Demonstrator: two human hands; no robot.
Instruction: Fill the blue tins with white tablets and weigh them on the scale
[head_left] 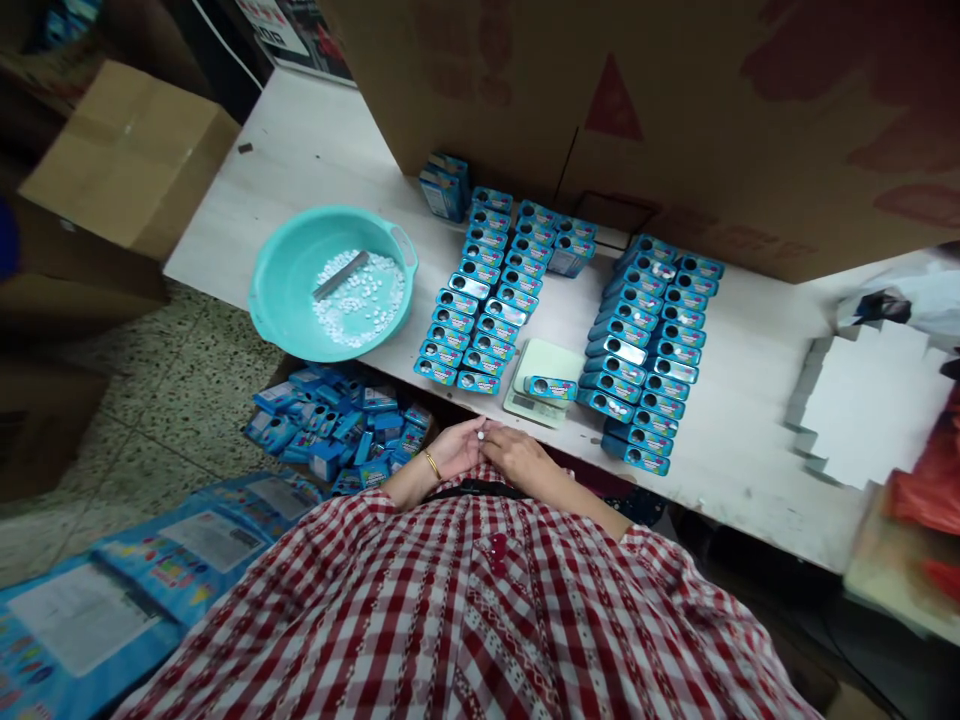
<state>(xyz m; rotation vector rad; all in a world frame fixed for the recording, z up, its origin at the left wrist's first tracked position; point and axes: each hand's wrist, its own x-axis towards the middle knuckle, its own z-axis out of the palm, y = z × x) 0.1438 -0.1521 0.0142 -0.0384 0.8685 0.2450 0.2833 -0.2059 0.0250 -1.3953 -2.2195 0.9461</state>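
We had our left hand and our right hand together at our waist, just before the table's near edge; the fingers of both were bent and drawn in toward each other, and a small white piece showed where they met; we could not tell which hand, if either, had hold of it, nor how tightly either was closed.

Beyond our hands a pale scale sat on the table, bearing one blue box; to its left stood two long rows of blue boxes, to its right two more rows, many showing round dark openings on top; farther left we had a turquoise basin with white pieces and a grey bar inside; below it, beside the table, more blue boxes lay heaped.
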